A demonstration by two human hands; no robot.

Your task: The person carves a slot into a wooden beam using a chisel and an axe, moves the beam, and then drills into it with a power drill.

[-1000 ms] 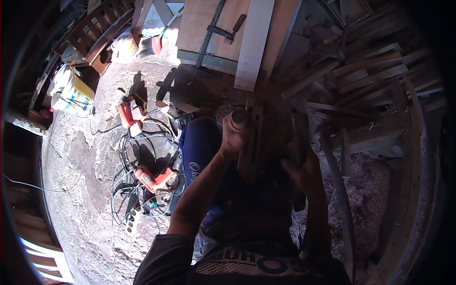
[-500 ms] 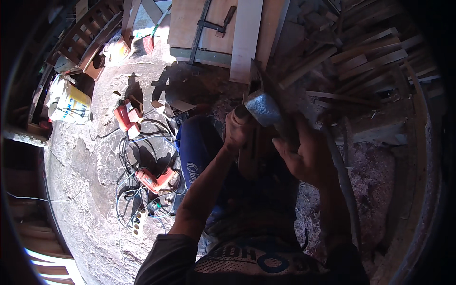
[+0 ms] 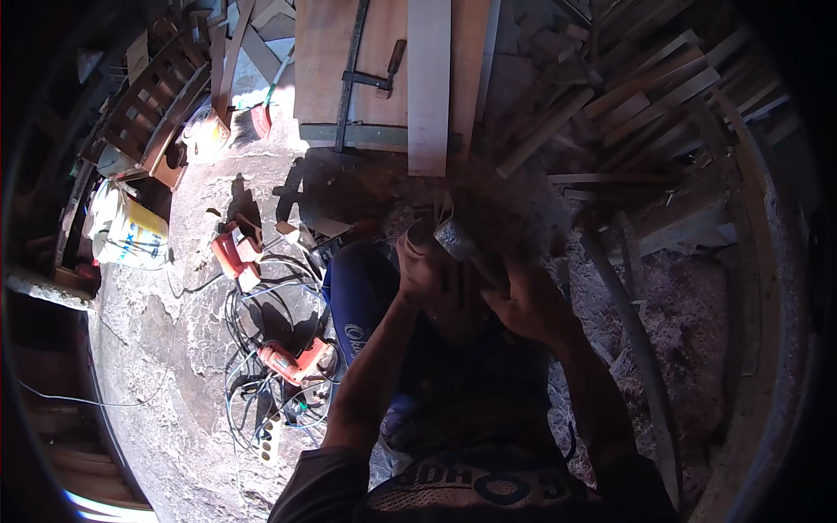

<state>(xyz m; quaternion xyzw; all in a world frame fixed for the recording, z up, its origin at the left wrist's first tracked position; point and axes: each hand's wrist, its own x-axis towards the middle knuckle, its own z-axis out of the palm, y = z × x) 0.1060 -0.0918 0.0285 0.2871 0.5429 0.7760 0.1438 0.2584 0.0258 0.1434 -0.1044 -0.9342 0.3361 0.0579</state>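
In shadow between my knees, my left hand (image 3: 418,270) is wrapped round an upright round-ended handle (image 3: 424,231); whatever it belongs to below is hidden. My right hand (image 3: 530,303) grips the handle of a hammer-like tool. Its pale, blocky head (image 3: 452,238) is right beside the top of the round handle; I cannot tell whether they touch. Dark narrow shapes show between my hands, too dim to make out.
On the floor at the left lie a red drill (image 3: 296,362), another red power tool (image 3: 234,253), tangled cords and a power strip (image 3: 269,438). A white-and-yellow bucket (image 3: 131,228) stands farther left. Ahead are boards with a bar clamp (image 3: 370,81); wood offcuts (image 3: 645,87) are heaped at right.
The hammer-like tool's head has come down and left, closer to the round handle. Both hands appear lower and slightly left, and the whole view has shifted a little.
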